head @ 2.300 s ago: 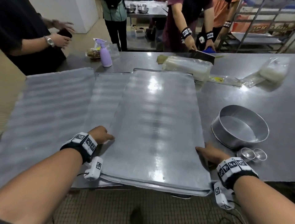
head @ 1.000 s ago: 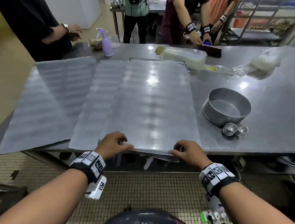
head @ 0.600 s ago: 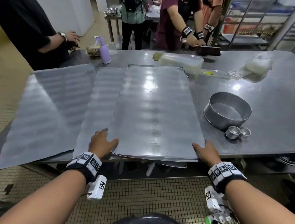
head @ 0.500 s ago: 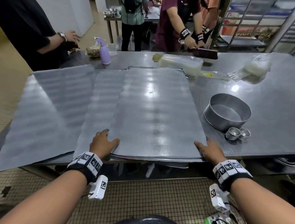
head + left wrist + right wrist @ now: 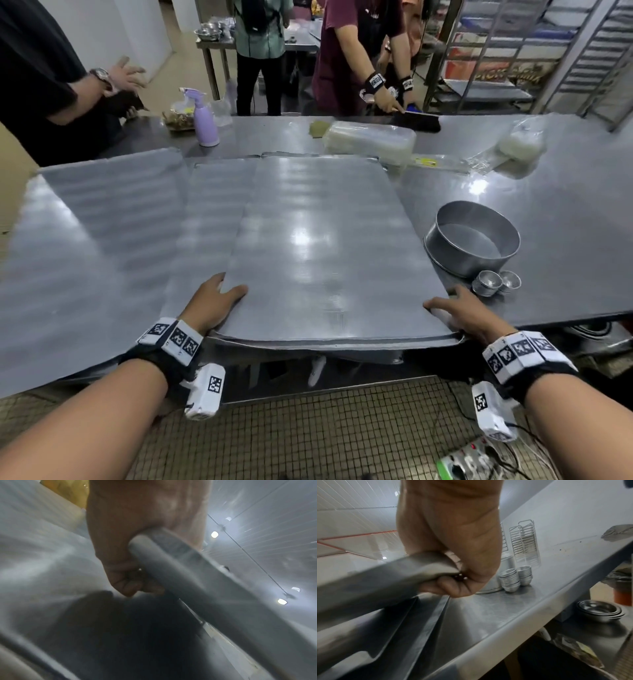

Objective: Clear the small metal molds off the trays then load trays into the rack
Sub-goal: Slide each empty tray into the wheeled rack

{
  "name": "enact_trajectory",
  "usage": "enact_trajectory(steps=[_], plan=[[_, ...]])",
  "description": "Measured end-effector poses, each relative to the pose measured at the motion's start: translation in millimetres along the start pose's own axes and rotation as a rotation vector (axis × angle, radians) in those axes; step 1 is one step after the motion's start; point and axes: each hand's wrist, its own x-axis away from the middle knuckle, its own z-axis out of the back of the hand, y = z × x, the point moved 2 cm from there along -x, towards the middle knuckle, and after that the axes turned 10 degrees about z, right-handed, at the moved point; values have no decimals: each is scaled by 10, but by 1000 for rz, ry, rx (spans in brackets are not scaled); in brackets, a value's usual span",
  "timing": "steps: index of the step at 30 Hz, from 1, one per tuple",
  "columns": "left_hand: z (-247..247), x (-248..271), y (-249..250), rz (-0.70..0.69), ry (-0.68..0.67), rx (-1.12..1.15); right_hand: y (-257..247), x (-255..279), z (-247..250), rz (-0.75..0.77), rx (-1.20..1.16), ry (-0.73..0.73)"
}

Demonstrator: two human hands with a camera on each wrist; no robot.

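A large flat metal tray [image 5: 325,246] lies on top of other trays on the steel table, its near edge past the table's front. My left hand [image 5: 214,301] grips its near left corner, thumb on top and fingers curled under the tray rim [image 5: 188,574]. My right hand [image 5: 460,317] grips the near right corner the same way, fingers wrapped under the tray edge [image 5: 385,577]. Two short stacks of small metal molds [image 5: 495,282] [image 5: 515,578] stand on the table right of the tray. A tray rack [image 5: 603,61] stands at the far right.
A round cake tin [image 5: 472,238] sits just behind the molds. More trays [image 5: 102,240] lie to the left. A purple spray bottle [image 5: 205,118], a plastic-wrapped pack [image 5: 370,138] and a bag [image 5: 520,144] are at the back. Several people stand beyond the table. Steel bowls [image 5: 600,612] sit on the lower shelf.
My hands slid apart from the middle of the tray's near edge to its two near corners and took hold of it. The tray's near end has come slightly toward me.
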Motion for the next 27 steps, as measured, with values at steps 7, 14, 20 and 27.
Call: enact_trajectory(steps=[7,14,20,27], plan=[[134,319,-201,14,13,35,11,72,-92,70,159,-70],[-109,806,-376,90,120,-46,353,-23,-87,162,56,-31],[-516,1120,-656,184,183,-19,656,7,125,171,136,-88],[-867,1411,-863,184,265,35,925,61,180,180,110,-127]])
